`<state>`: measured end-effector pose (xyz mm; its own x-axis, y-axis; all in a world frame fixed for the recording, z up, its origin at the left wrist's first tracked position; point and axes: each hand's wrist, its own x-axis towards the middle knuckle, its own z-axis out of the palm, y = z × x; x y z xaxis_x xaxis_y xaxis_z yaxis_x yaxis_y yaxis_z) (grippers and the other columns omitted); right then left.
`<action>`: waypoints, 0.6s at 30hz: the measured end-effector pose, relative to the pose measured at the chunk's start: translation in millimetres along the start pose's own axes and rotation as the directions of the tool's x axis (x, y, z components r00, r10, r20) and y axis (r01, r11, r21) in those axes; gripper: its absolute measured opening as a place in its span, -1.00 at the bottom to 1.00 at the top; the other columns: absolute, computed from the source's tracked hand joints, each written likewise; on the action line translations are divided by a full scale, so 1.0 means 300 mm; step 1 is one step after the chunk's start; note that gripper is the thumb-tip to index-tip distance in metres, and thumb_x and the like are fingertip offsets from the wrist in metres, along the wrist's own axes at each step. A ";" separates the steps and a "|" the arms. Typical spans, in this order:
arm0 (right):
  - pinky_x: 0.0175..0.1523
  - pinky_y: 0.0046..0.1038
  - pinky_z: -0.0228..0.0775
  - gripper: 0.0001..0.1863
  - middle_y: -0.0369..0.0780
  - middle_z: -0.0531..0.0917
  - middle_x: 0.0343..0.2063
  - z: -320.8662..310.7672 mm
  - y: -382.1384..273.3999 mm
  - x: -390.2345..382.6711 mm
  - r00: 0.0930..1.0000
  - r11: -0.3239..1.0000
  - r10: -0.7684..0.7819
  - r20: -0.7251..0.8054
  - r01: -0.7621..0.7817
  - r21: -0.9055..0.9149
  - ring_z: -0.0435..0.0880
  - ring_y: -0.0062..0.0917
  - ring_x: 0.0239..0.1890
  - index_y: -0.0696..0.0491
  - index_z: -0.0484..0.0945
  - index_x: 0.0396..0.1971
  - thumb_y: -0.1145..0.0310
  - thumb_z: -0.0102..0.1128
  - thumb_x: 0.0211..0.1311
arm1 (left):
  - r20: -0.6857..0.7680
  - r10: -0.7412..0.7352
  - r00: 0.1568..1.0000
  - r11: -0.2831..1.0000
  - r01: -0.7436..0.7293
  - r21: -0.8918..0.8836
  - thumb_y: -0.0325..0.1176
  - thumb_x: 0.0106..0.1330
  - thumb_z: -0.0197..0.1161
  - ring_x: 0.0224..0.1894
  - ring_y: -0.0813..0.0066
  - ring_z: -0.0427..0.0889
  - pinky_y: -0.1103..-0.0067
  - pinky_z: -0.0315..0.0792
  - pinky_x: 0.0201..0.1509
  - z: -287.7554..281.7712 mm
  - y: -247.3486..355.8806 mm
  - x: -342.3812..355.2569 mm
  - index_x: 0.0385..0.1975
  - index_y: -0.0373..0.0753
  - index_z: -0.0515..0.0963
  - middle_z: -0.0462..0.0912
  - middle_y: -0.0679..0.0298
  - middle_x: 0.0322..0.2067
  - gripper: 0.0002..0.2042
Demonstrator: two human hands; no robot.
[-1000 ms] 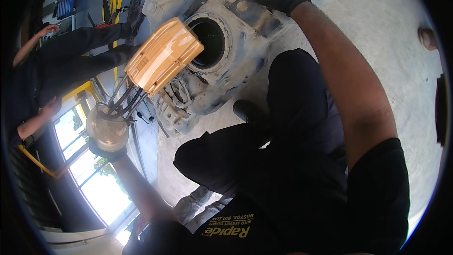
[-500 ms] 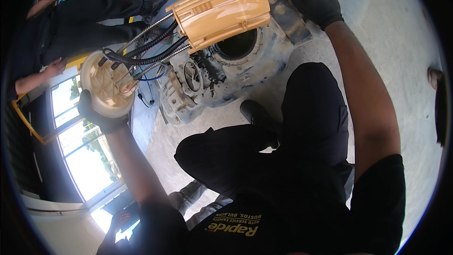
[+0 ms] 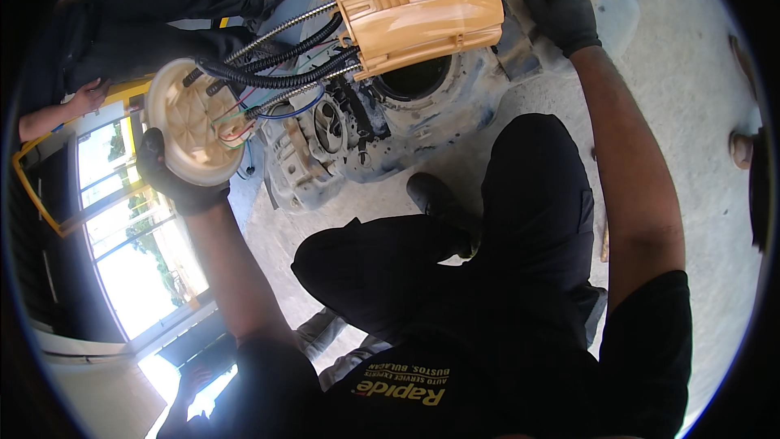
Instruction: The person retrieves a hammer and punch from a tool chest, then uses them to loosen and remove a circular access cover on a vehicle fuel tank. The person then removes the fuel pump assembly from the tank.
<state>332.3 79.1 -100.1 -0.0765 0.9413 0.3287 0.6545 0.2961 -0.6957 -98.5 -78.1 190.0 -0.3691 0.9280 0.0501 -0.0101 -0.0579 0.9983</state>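
My left hand (image 3: pixel 177 175), in a dark glove, is closed on the rim of the round cream cap (image 3: pixel 183 102) of a fuel pump module. Spring-wrapped rods, black corrugated hoses (image 3: pixel 276 80) and thin coloured wires run from the cap to the module's tan plastic housing (image 3: pixel 431 12). This housing hangs over a dirty grey fuel tank (image 3: pixel 455 110), above and partly across its round dark opening (image 3: pixel 414 80). Just right of the housing's far end is my gloved right hand (image 3: pixel 561 12), its fingers curled in. Whatever it holds, if anything, is hidden.
Another person in dark trousers (image 3: pixel 154 41) stands at the far left, a bare hand (image 3: pixel 88 97) near the cap. The tank rests on a concrete floor (image 3: pixel 674 146) in front of my knees. Yellow-framed equipment (image 3: pixel 36 187) stands at the left. A shoe (image 3: pixel 739 149) shows at the right edge.
The fuel pump module has moved to the right, its housing further over the tank. Both my hands have shifted slightly right with it, my left still on the cap.
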 end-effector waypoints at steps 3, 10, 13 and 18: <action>-0.07 -0.05 0.52 -0.51 0.00 0.72 -0.41 0.001 -0.003 0.005 0.999 0.999 0.036 -0.001 -0.036 0.019 0.70 0.00 -0.25 0.05 0.69 -0.32 -0.11 0.10 0.42 | 0.042 -0.047 0.998 0.995 0.051 -0.085 0.10 0.24 0.15 0.28 -0.01 0.53 0.06 0.42 0.36 -0.002 0.008 -0.026 0.36 -0.30 0.38 0.51 -0.02 0.28 -0.24; -0.05 -0.22 0.52 -0.46 -0.05 0.77 -0.37 -0.012 -0.006 0.030 0.983 0.969 0.181 0.034 -0.184 0.165 0.76 -0.18 -0.24 0.14 0.71 -0.26 -0.12 0.13 0.43 | 0.237 -0.046 0.970 0.938 0.123 -0.323 0.01 0.19 0.18 0.27 0.01 0.55 0.10 0.45 0.37 0.014 -0.048 -0.056 0.38 -0.39 0.33 0.50 -0.10 0.27 -0.21; -0.09 -0.40 0.49 -0.49 -0.23 0.76 -0.45 0.007 0.084 0.046 0.967 0.916 0.253 0.028 -0.249 0.313 0.68 -0.48 -0.35 0.14 0.74 -0.33 -0.08 0.20 0.41 | 0.162 -0.033 0.986 0.966 0.073 -0.246 0.00 0.21 0.16 0.26 0.03 0.56 0.16 0.45 0.36 0.011 -0.096 -0.053 0.36 -0.40 0.35 0.53 -0.07 0.24 -0.24; -0.30 -0.61 0.24 -0.59 -0.46 0.64 -0.48 -0.033 0.052 0.066 0.936 0.819 0.330 0.120 -0.347 0.457 0.40 -0.75 -0.44 0.04 0.77 -0.36 0.00 0.21 0.46 | 0.193 -0.032 0.981 0.938 0.096 -0.332 0.04 0.25 0.12 0.30 0.02 0.52 0.15 0.37 0.42 -0.043 -0.175 -0.064 0.38 -0.39 0.33 0.49 -0.07 0.29 -0.23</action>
<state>348.5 100.9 -98.1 0.0541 0.9985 0.0014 0.2182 -0.0105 -0.9758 -102.9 -97.7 136.2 -0.1827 0.9829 0.0226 -0.3534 -0.0871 0.9314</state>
